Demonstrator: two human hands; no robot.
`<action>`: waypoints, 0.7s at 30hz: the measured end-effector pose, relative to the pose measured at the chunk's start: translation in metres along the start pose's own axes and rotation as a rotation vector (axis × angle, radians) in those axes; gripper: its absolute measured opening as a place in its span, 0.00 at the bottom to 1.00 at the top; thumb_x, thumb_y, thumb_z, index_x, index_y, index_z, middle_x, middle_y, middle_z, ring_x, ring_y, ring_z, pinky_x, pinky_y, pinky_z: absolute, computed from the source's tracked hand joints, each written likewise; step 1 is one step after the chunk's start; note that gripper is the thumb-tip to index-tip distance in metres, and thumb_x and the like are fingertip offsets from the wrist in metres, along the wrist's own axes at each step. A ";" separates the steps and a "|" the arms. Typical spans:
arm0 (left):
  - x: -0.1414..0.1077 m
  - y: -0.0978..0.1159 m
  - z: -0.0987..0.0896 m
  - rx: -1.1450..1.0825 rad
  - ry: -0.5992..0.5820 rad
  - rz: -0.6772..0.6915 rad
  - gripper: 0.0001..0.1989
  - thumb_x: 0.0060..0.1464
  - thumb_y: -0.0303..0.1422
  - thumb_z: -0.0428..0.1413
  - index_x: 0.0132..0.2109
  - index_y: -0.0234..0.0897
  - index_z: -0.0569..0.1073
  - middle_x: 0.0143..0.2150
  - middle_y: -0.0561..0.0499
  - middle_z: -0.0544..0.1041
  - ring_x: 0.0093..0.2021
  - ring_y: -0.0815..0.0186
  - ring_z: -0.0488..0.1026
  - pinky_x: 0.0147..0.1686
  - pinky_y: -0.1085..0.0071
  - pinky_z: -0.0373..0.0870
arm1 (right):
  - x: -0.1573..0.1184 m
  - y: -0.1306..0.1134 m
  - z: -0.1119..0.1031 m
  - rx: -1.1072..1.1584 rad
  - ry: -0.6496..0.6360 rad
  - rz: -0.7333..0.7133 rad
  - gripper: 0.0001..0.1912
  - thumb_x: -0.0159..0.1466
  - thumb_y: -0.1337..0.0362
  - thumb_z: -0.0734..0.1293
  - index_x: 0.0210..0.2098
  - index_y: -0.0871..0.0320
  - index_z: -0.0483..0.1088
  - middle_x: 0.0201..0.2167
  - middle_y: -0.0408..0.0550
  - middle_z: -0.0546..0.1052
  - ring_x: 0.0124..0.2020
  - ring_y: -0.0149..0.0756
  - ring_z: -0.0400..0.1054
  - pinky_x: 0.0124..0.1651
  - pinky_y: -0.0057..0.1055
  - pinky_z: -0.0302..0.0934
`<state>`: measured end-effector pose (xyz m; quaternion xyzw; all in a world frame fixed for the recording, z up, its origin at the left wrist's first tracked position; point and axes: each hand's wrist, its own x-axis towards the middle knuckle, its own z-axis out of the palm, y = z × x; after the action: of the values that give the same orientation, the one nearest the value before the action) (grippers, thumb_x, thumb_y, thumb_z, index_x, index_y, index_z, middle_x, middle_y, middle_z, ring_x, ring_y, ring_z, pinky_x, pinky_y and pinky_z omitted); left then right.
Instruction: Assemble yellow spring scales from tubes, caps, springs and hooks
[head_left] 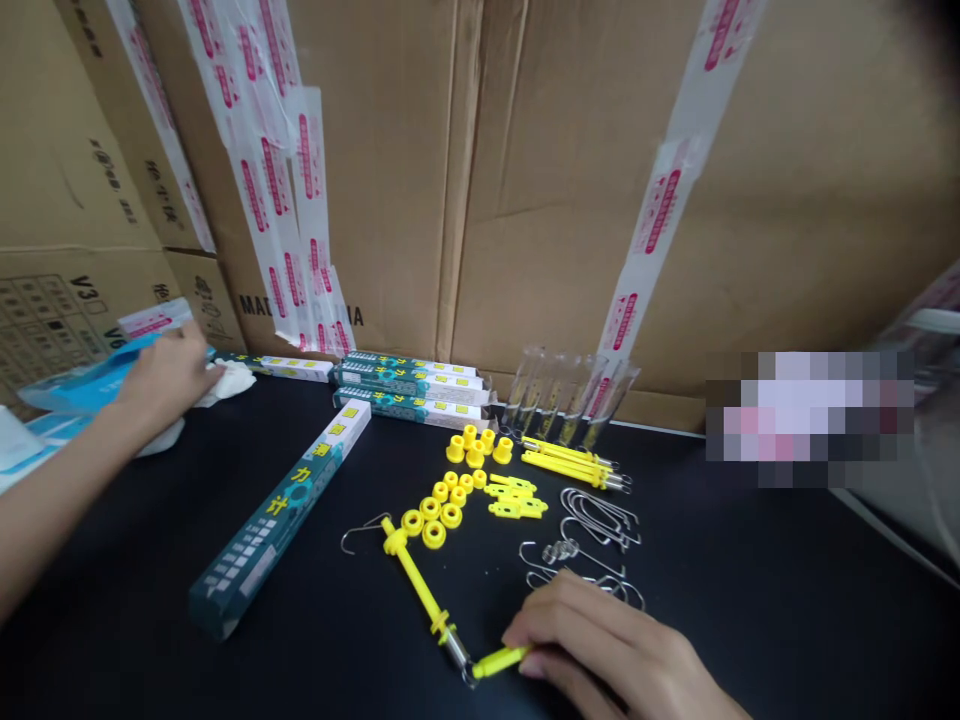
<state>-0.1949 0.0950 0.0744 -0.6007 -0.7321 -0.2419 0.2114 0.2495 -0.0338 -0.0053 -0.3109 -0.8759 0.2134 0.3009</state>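
Head view: right hand (600, 640) pinching yellow piece (501, 661); left hand (166, 372) by blue packet (79, 385) (grip unclear).

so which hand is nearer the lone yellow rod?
Right: right hand is just right of the lone yellow rod; left hand is farther, up-left by the blue packaging.

In our right hand (622, 640) we have a smooth yellow plastic piece (496, 663), with a shiny metal spring (455, 647) just left. Beyond that hand: bright metal hooks (598, 515), clear glossy plastic tubes (553, 400). By our left hand (169, 365), thin shiny plastic packaging (105, 378); beyond both, matt cardboard (555, 180).
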 end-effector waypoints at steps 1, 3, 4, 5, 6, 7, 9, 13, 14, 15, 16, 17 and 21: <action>0.002 0.010 -0.009 -0.023 0.028 0.033 0.22 0.67 0.38 0.53 0.59 0.23 0.67 0.48 0.41 0.77 0.49 0.53 0.76 0.52 0.49 0.71 | 0.000 -0.002 -0.002 0.012 0.002 0.014 0.09 0.73 0.67 0.62 0.40 0.54 0.73 0.35 0.45 0.79 0.36 0.32 0.76 0.40 0.22 0.70; 0.002 0.036 -0.027 -0.088 0.113 0.096 0.24 0.67 0.40 0.52 0.59 0.21 0.67 0.46 0.45 0.77 0.50 0.54 0.74 0.54 0.54 0.69 | 0.002 -0.006 -0.006 0.047 0.018 0.032 0.09 0.72 0.72 0.62 0.40 0.55 0.73 0.36 0.45 0.79 0.37 0.32 0.75 0.41 0.22 0.70; -0.002 0.053 -0.035 -0.132 0.168 0.123 0.23 0.68 0.40 0.50 0.58 0.22 0.69 0.45 0.47 0.78 0.47 0.58 0.75 0.53 0.57 0.70 | 0.003 -0.008 -0.008 0.068 0.035 0.043 0.09 0.71 0.73 0.63 0.41 0.55 0.73 0.37 0.45 0.79 0.37 0.32 0.75 0.42 0.23 0.69; -0.009 0.072 -0.041 -0.183 0.232 0.152 0.21 0.69 0.40 0.48 0.56 0.24 0.71 0.43 0.48 0.78 0.44 0.61 0.75 0.53 0.60 0.69 | 0.004 -0.010 -0.009 0.088 0.055 0.050 0.10 0.70 0.74 0.63 0.42 0.55 0.73 0.38 0.45 0.79 0.38 0.33 0.75 0.43 0.23 0.69; -0.021 0.091 -0.047 -0.240 0.270 0.198 0.21 0.70 0.40 0.45 0.53 0.27 0.73 0.41 0.50 0.78 0.41 0.64 0.75 0.51 0.63 0.69 | 0.005 -0.012 -0.011 0.107 0.076 0.052 0.10 0.70 0.75 0.64 0.42 0.55 0.73 0.38 0.45 0.79 0.38 0.32 0.75 0.44 0.23 0.69; -0.035 0.110 -0.050 -0.304 0.275 0.264 0.22 0.71 0.41 0.43 0.48 0.31 0.76 0.38 0.51 0.79 0.38 0.66 0.75 0.47 0.68 0.70 | 0.006 -0.013 -0.012 0.122 0.097 0.053 0.10 0.69 0.75 0.64 0.43 0.55 0.73 0.38 0.45 0.79 0.38 0.32 0.75 0.44 0.23 0.69; -0.071 0.145 -0.054 -0.420 0.179 0.482 0.24 0.70 0.45 0.42 0.38 0.39 0.77 0.35 0.55 0.80 0.36 0.68 0.77 0.40 0.74 0.71 | 0.007 -0.015 -0.014 0.136 0.143 0.053 0.10 0.69 0.76 0.65 0.42 0.55 0.74 0.38 0.44 0.79 0.38 0.31 0.75 0.44 0.22 0.68; -0.138 0.184 -0.050 -0.710 -0.067 0.869 0.17 0.64 0.49 0.55 0.43 0.39 0.75 0.38 0.52 0.81 0.40 0.62 0.78 0.42 0.67 0.74 | 0.007 -0.015 -0.016 0.139 0.196 0.038 0.10 0.67 0.77 0.66 0.42 0.57 0.75 0.37 0.46 0.80 0.38 0.33 0.76 0.44 0.22 0.69; -0.149 0.187 -0.048 -0.740 -0.078 0.886 0.18 0.63 0.50 0.56 0.43 0.39 0.74 0.38 0.52 0.81 0.39 0.62 0.79 0.44 0.65 0.73 | 0.007 -0.016 -0.016 0.137 0.208 0.025 0.10 0.67 0.77 0.67 0.42 0.57 0.75 0.38 0.46 0.80 0.38 0.33 0.76 0.44 0.23 0.70; -0.156 0.190 -0.046 -0.758 -0.114 0.903 0.17 0.64 0.50 0.56 0.42 0.40 0.74 0.37 0.54 0.81 0.38 0.62 0.79 0.45 0.64 0.73 | 0.006 -0.016 -0.016 0.136 0.219 0.015 0.10 0.66 0.77 0.67 0.43 0.57 0.75 0.38 0.47 0.80 0.38 0.33 0.76 0.44 0.23 0.70; -0.161 0.191 -0.043 -0.771 -0.136 0.915 0.15 0.67 0.46 0.54 0.42 0.40 0.74 0.35 0.55 0.81 0.37 0.63 0.79 0.45 0.64 0.73 | 0.005 -0.016 -0.016 0.135 0.233 0.008 0.11 0.66 0.77 0.68 0.43 0.57 0.75 0.38 0.47 0.81 0.39 0.34 0.76 0.44 0.23 0.70; -0.163 0.191 -0.041 -0.778 -0.155 0.925 0.13 0.70 0.42 0.51 0.42 0.40 0.74 0.34 0.56 0.80 0.35 0.65 0.79 0.44 0.64 0.73 | 0.005 -0.016 -0.015 0.132 0.251 0.004 0.11 0.66 0.77 0.68 0.44 0.57 0.75 0.38 0.47 0.81 0.39 0.33 0.76 0.45 0.23 0.71; -0.165 0.190 -0.033 -0.703 -0.091 0.933 0.19 0.74 0.31 0.40 0.37 0.40 0.72 0.28 0.56 0.78 0.28 0.65 0.76 0.37 0.64 0.73 | 0.003 -0.015 -0.011 0.098 0.324 0.044 0.14 0.64 0.75 0.72 0.47 0.54 0.74 0.37 0.42 0.81 0.36 0.30 0.76 0.43 0.19 0.70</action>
<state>0.0234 -0.0229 0.0205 -0.9034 -0.2741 -0.3256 0.0520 0.2484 -0.0409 0.0125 -0.3452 -0.7975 0.2096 0.4482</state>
